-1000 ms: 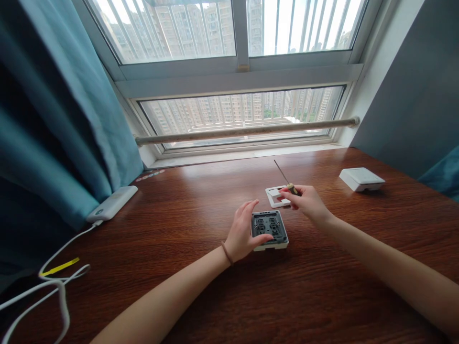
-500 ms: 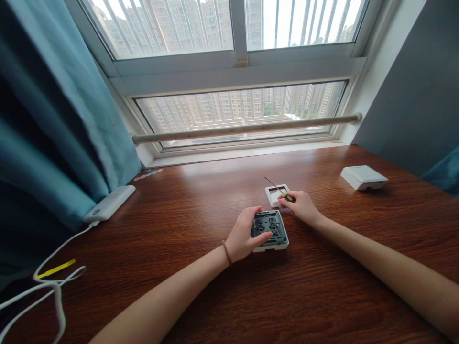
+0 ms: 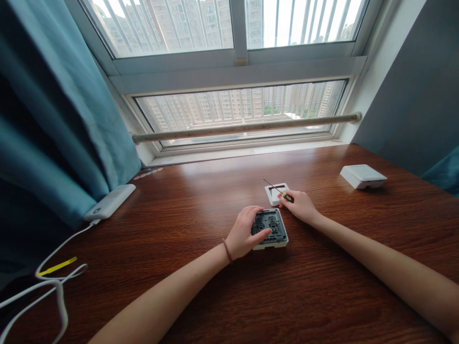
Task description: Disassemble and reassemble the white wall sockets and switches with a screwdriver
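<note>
A wall switch with its dark inner face exposed lies on the brown table in a white box. My left hand grips it from the left, fingers at the far edge and thumb across the dark face. Between the fingers of my right hand is a screwdriver with a yellow and black handle, its thin shaft pointing up and left. Below that shaft lies a white switch cover frame, partly hidden by my right fingers, which are close to it; whether they touch it I cannot tell.
A second white switch box stands at the right on the table. On the left are a white power bank with a white cable and a yellow tie. The window rail runs behind.
The screwdriver and my right hand have shifted very slightly left. My left hand stays on the switch, and the other things lie as before.
</note>
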The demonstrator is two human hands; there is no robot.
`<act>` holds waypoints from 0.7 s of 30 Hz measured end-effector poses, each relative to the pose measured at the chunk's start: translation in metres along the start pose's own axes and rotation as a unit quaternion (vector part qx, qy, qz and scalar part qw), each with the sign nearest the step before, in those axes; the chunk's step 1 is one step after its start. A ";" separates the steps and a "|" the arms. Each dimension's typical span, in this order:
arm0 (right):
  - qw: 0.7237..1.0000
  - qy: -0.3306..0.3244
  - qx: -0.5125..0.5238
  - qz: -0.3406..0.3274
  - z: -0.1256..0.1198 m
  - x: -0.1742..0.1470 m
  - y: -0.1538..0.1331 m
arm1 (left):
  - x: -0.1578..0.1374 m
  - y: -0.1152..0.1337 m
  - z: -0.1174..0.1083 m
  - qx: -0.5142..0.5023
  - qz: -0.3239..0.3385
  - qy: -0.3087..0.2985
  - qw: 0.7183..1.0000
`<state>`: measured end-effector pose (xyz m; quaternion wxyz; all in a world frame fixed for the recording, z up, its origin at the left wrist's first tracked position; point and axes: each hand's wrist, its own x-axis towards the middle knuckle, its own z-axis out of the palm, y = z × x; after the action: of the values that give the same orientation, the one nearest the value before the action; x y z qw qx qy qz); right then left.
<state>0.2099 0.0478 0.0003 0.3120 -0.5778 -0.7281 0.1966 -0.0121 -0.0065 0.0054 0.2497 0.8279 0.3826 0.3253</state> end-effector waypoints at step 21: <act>0.984 -0.061 0.156 -0.061 -0.050 -0.026 -0.025 | -0.002 -0.001 -0.002 0.024 0.064 -0.046 0.997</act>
<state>0.2290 0.0123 0.0470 0.3649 -0.4631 -0.7403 0.3231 -0.0152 -0.0067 0.0053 0.2263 0.8705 0.3247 0.2926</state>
